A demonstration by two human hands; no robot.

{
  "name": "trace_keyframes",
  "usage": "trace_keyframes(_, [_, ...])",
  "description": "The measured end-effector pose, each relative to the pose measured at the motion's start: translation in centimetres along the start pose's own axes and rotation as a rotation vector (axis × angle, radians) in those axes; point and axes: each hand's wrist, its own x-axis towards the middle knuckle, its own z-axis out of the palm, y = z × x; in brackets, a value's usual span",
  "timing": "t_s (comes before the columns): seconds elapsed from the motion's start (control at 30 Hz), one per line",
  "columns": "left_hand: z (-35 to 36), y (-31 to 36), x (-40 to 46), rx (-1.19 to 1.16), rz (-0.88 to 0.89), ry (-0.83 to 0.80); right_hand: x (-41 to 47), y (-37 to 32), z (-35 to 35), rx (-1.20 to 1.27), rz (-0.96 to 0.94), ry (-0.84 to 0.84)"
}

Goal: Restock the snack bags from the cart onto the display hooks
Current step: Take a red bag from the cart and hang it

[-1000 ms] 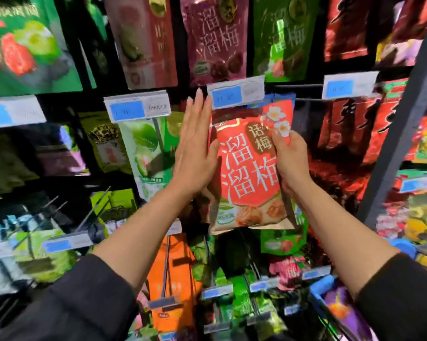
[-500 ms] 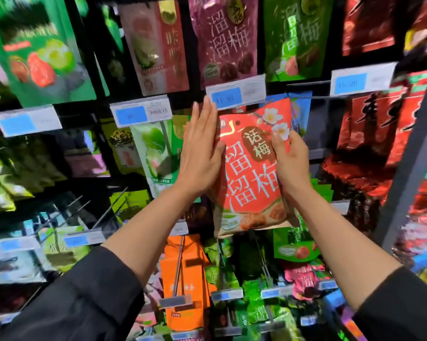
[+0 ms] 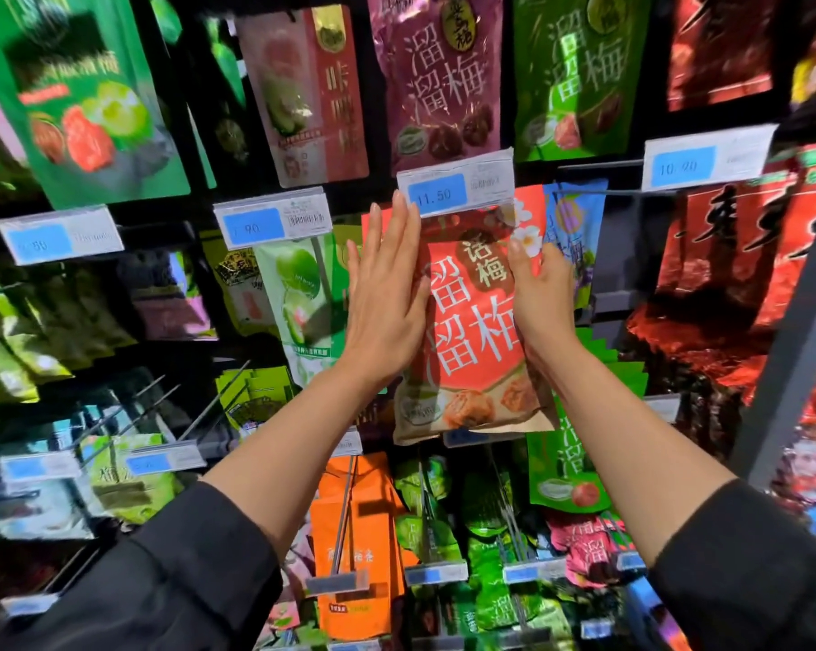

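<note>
Head view puts us close against a dark display wall hung with glossy snack bags. Our left hand point(image 3: 387, 298) lies flat with its fingers straight and pressed together, the palm against the left edge of a red foil snack bag with large white characters and white flowers point(image 3: 472, 331). Our right hand point(image 3: 542, 298) holds the same bag's right edge, thumb on the front and fingers curled behind it. The bag hangs upright between both hands, its top edge tucked just under a white price tag with a blue panel reading 11.50 point(image 3: 455, 190). Whether its hole sits on a hook we cannot tell, since the tag covers that spot. Directly behind the red bag's right side shows a blue bag point(image 3: 577, 227). Left of our left hand hangs a pale green bag printed with green fruit point(image 3: 298, 298), and below it a stack of orange bags point(image 3: 354, 547) on a metal hook. Black sleeves point(image 3: 185, 570) cover both forearms near the frame's bottom.
</note>
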Motion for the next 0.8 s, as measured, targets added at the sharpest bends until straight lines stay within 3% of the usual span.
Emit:
trace_keyframes(0.53, [0.4,-0.4,0.1,-0.012,0.013,0.019,0.6,0.7,0.7,0.026,-0.013,0.100])
trace_keyframes(0.8, [0.7,-0.6,0.1,0.008,0.030,0.027,3.6,2.2,2.7,-0.169,0.087,0.076])
